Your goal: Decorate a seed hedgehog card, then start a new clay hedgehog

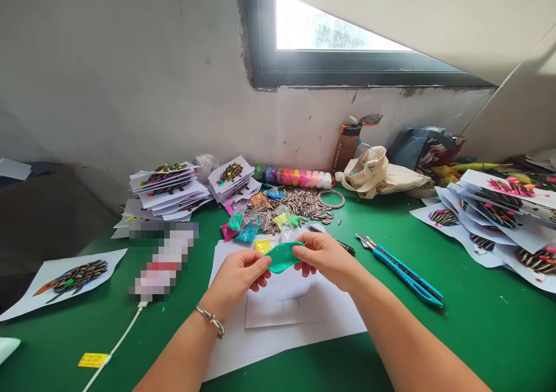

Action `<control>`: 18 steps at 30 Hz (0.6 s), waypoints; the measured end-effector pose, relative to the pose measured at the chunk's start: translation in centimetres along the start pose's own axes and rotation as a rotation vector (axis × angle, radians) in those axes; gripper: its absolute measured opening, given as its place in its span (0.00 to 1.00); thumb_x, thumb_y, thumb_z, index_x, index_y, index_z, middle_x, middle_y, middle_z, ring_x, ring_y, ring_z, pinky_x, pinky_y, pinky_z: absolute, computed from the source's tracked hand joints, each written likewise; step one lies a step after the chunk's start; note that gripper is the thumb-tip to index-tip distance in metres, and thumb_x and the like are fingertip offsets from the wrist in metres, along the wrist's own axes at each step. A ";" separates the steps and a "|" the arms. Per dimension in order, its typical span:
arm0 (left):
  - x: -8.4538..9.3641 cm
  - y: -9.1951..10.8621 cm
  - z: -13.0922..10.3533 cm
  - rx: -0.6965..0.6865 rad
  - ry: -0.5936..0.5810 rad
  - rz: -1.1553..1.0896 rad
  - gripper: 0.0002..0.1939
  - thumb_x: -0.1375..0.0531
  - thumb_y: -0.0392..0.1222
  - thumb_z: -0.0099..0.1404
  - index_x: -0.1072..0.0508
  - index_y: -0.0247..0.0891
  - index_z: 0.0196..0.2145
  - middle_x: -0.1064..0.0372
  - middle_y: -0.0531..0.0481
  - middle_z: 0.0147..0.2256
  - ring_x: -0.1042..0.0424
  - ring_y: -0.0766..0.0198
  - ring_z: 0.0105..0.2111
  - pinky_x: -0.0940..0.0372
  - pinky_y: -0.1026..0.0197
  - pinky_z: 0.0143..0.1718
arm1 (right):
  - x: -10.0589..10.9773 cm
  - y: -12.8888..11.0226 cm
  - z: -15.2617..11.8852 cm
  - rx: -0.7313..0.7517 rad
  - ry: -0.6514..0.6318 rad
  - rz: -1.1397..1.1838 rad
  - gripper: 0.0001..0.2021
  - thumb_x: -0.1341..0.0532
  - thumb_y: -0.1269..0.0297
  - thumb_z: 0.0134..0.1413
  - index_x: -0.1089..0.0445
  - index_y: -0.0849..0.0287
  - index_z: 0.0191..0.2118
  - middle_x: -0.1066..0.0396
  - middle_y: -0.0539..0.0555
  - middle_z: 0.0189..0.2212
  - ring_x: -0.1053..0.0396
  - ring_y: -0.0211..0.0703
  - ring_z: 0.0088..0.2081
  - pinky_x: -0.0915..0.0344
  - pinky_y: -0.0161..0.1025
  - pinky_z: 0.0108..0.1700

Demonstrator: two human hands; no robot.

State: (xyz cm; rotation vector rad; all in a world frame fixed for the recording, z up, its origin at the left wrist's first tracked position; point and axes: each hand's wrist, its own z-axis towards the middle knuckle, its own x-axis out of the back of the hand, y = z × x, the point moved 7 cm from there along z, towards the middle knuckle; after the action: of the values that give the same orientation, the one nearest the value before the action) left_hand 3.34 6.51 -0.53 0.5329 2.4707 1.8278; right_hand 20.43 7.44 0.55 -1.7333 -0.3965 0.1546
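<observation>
A flattened piece of green modelling clay point(284, 258) is stretched between my two hands. My left hand point(243, 269) pinches its left end between thumb and fingers. At the other end my right hand point(322, 254) grips the clay's right edge the same way. Just below lies a white drawing sheet point(282, 314) with a rounded outline and small legs in pencil, partly covered by my hands. It rests on larger white paper point(339, 325). Behind my hands are small bags of coloured clay, among them a yellow bag point(263, 245) and a teal bag point(247, 231).
Sunflower seeds point(299, 204) lie heaped behind, beside a tape roll point(331, 199). A blue utility knife point(403, 273) with its blade out is on the right. Stacks of seed pictures point(169, 192) stand on both sides. A white cable point(115, 345) crosses the left.
</observation>
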 end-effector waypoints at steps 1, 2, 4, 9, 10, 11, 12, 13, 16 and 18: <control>-0.1 -0.3 0.0 0.014 -0.022 0.011 0.18 0.37 0.56 0.55 0.27 0.35 0.26 0.29 0.50 0.24 0.32 0.66 0.23 0.39 0.66 0.23 | -0.1 0.1 0.0 -0.008 -0.003 -0.032 0.09 0.42 0.60 0.54 0.31 0.61 0.30 0.29 0.50 0.23 0.34 0.34 0.23 0.45 0.31 0.24; -0.2 -0.5 0.1 0.024 -0.045 0.018 0.19 0.37 0.56 0.54 0.27 0.35 0.26 0.29 0.50 0.24 0.32 0.66 0.23 0.39 0.66 0.23 | -0.2 0.3 0.0 -0.017 -0.009 -0.053 0.10 0.42 0.59 0.55 0.32 0.61 0.30 0.29 0.50 0.22 0.34 0.34 0.23 0.46 0.31 0.23; -0.4 -0.6 0.2 0.035 -0.080 0.025 0.20 0.37 0.57 0.53 0.27 0.34 0.27 0.29 0.50 0.24 0.32 0.66 0.23 0.40 0.65 0.23 | -0.3 0.5 0.1 -0.028 -0.012 -0.077 0.12 0.43 0.58 0.55 0.32 0.61 0.28 0.29 0.51 0.22 0.34 0.34 0.23 0.47 0.31 0.23; -0.5 -0.6 0.4 0.033 -0.080 0.020 0.22 0.36 0.58 0.53 0.26 0.33 0.30 0.29 0.49 0.26 0.32 0.64 0.25 0.40 0.64 0.24 | -0.2 0.6 0.2 -0.028 -0.007 -0.064 0.16 0.42 0.54 0.55 0.34 0.61 0.24 0.30 0.51 0.20 0.35 0.34 0.22 0.47 0.32 0.23; -0.4 -0.6 0.4 0.028 -0.067 0.003 0.22 0.36 0.58 0.53 0.25 0.33 0.31 0.29 0.49 0.26 0.32 0.64 0.26 0.39 0.64 0.25 | -0.4 0.5 0.2 -0.018 -0.020 -0.038 0.16 0.42 0.54 0.55 0.34 0.61 0.24 0.30 0.51 0.20 0.35 0.35 0.22 0.45 0.32 0.24; -0.3 -0.6 0.4 0.020 -0.057 -0.025 0.22 0.35 0.58 0.53 0.25 0.34 0.33 0.28 0.48 0.28 0.31 0.63 0.28 0.39 0.64 0.27 | -0.6 0.4 0.1 -0.005 -0.041 -0.009 0.17 0.41 0.53 0.54 0.33 0.61 0.24 0.31 0.51 0.20 0.35 0.35 0.22 0.44 0.33 0.24; -0.4 -0.5 0.4 0.010 -0.057 -0.066 0.23 0.35 0.57 0.53 0.25 0.34 0.36 0.28 0.48 0.30 0.31 0.63 0.29 0.38 0.63 0.28 | -0.8 0.3 0.0 0.011 -0.069 0.020 0.17 0.41 0.52 0.54 0.33 0.62 0.24 0.31 0.51 0.20 0.35 0.35 0.22 0.43 0.33 0.25; -0.5 -0.4 0.3 -0.004 -0.073 -0.113 0.23 0.34 0.56 0.52 0.25 0.35 0.38 0.27 0.48 0.32 0.31 0.62 0.31 0.38 0.63 0.30 | -1.2 0.2 -0.2 0.026 -0.103 0.043 0.17 0.40 0.52 0.54 0.32 0.62 0.25 0.31 0.51 0.20 0.35 0.36 0.22 0.42 0.34 0.25; -1.6 0.1 -0.2 -0.050 -0.187 -0.189 0.20 0.34 0.54 0.54 0.25 0.34 0.37 0.27 0.48 0.31 0.32 0.64 0.30 0.39 0.64 0.30 | -2.0 -0.1 -0.6 0.040 -0.187 0.081 0.17 0.38 0.51 0.52 0.29 0.63 0.29 0.30 0.53 0.22 0.33 0.37 0.23 0.41 0.34 0.26; -2.0 0.5 -0.4 -0.082 -0.227 -0.199 0.17 0.35 0.53 0.56 0.25 0.33 0.31 0.29 0.50 0.27 0.35 0.67 0.26 0.41 0.65 0.28 | -2.2 0.0 -0.6 0.013 -0.195 0.102 0.18 0.35 0.51 0.49 0.28 0.62 0.36 0.29 0.52 0.23 0.32 0.37 0.23 0.43 0.33 0.25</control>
State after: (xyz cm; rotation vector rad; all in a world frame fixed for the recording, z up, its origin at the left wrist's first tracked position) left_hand 5.29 5.65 -0.30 0.4451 2.2047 1.6823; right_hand 18.60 6.12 0.42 -1.7315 -0.4489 0.4013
